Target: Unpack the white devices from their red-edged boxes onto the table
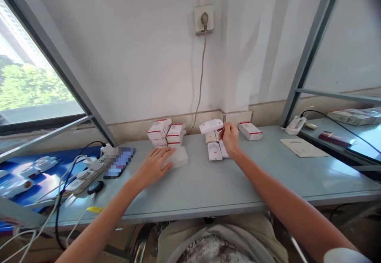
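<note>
My right hand (230, 138) is closed on one end of a white plastic device (210, 126), held above several similar white devices (214, 152) that lie grouped on the grey table (190, 187). Palm down, my left hand (155, 164) rests at a translucent plastic bag (178, 158), its fingers stretched out over the bag's left side. Behind that hand stand small white and red boxes (175, 134), stacked against the wall. Part of the device group is hidden by my right hand.
Another white and red box (250, 131) lies right of the devices, with a paper sheet (303, 148) farther right. On the left are a phone (119, 163), a power strip (85, 177) and loose cables. Metal posts frame both sides; a cord hangs from the wall socket (204, 19).
</note>
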`<state>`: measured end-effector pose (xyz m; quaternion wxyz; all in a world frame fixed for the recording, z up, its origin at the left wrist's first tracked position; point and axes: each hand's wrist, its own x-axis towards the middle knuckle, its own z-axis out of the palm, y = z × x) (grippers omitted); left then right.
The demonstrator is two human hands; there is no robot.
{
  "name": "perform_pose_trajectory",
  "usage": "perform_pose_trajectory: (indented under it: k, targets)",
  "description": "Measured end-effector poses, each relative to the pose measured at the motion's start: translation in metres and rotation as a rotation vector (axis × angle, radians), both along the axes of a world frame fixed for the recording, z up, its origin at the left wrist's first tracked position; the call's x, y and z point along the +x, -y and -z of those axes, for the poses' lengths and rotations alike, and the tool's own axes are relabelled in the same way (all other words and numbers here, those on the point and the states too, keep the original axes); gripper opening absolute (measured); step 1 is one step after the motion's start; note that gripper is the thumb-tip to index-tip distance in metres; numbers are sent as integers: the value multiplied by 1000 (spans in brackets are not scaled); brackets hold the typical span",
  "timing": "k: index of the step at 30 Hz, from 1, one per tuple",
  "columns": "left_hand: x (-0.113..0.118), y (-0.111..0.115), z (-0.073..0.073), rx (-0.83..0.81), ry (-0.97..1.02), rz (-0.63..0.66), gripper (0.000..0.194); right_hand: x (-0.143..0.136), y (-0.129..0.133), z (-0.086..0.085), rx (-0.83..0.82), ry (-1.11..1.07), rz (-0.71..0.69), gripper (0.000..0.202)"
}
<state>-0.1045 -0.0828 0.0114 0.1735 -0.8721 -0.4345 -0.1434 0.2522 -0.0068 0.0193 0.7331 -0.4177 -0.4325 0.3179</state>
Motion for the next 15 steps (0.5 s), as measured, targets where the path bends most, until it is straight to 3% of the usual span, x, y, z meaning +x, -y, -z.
perform_pose_trajectory:
  k: [7,13,15]
  targets:
    - [13,8,1,-22,21,5,61,0,1,-3,6,-70,-3,44]
    - [24,20,31,-264,31,-68,69,-1,1,-1,8,-87,-32,47]
    - [24,21,34,-363,29,-78,67,-1,1,-1,8,-92,-34,46]
